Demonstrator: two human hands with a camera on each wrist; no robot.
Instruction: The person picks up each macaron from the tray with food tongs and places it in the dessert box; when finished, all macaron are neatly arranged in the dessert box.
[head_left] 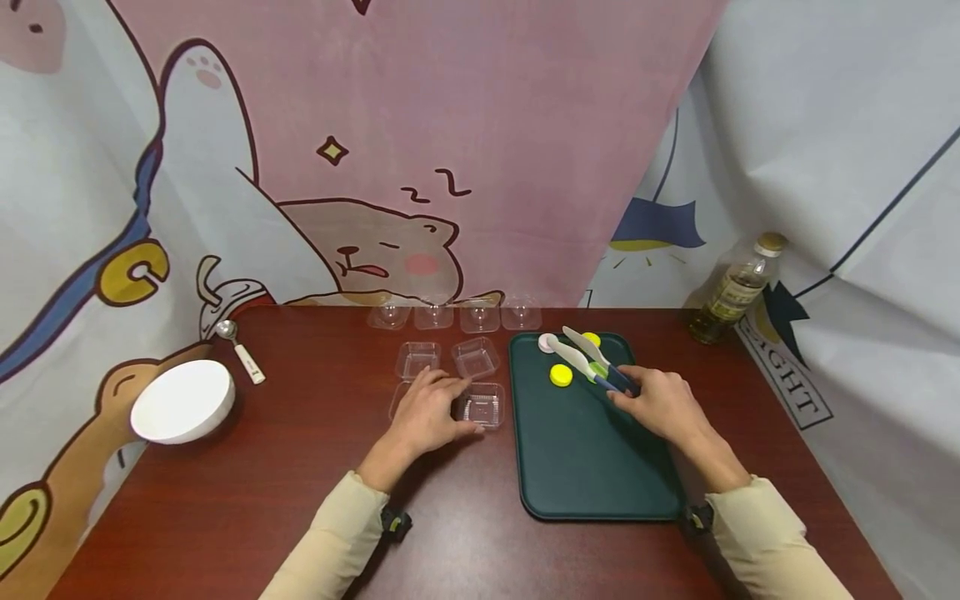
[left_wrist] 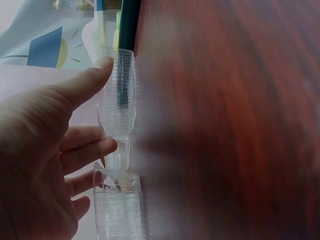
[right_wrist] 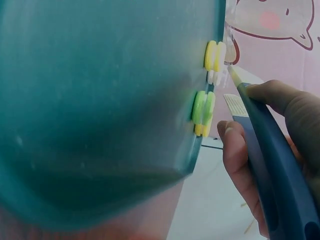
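My right hand [head_left: 660, 404] grips a pair of tongs [head_left: 577, 358] with blue handles and pale tips, held over the dark green tray [head_left: 592, 458]. Below the tips on the tray are macaron-shaped pieces: a yellow one [head_left: 561, 376], a green one [right_wrist: 203, 107], a pinkish-white one [head_left: 547, 342] and another yellow one [head_left: 592, 340]. Over the front clear plastic containers, my left hand [head_left: 429, 412] has its fingers spread and loosely bent. Its thumb is by the near edge of the right-hand container [head_left: 486, 408]; whether it touches is hard to tell.
Two more clear containers [head_left: 418, 360] lie behind, with several clear domed lids [head_left: 480, 315] along the back edge. A white bowl [head_left: 183, 402] and a spoon [head_left: 242, 353] are at the left. A bottle of yellowish liquid [head_left: 735, 292] stands at the back right.
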